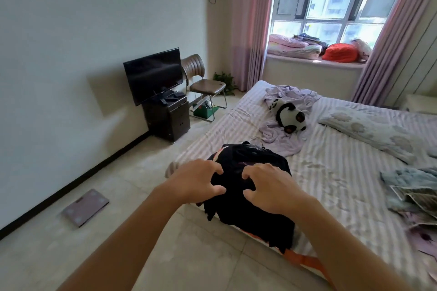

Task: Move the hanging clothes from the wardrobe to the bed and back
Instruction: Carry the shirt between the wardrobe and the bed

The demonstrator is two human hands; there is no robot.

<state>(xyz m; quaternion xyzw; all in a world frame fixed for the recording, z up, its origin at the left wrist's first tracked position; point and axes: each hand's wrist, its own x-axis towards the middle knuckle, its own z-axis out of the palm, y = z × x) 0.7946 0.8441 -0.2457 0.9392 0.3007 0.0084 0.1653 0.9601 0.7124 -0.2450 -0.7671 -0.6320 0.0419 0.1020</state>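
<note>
A pile of black clothes (257, 165) lies on the near corner of the bed (331, 172), part of it hanging over the mattress edge. Thin wire hangers (256, 143) poke out at the pile's far end. My left hand (196, 179) and my right hand (269, 186) are side by side over the near part of the pile. Their fingers are spread and loosely bent, with the tips at the cloth. Neither hand has fabric gathered in it. The wardrobe is out of view.
A plush panda (289, 113) lies on a lilac garment (281, 134) further up the bed, with a pillow (378, 132) to the right. A scale (85, 207) lies on the tiled floor at left; a TV on a dark cabinet (169, 118) and a chair (203, 82) stand by the wall.
</note>
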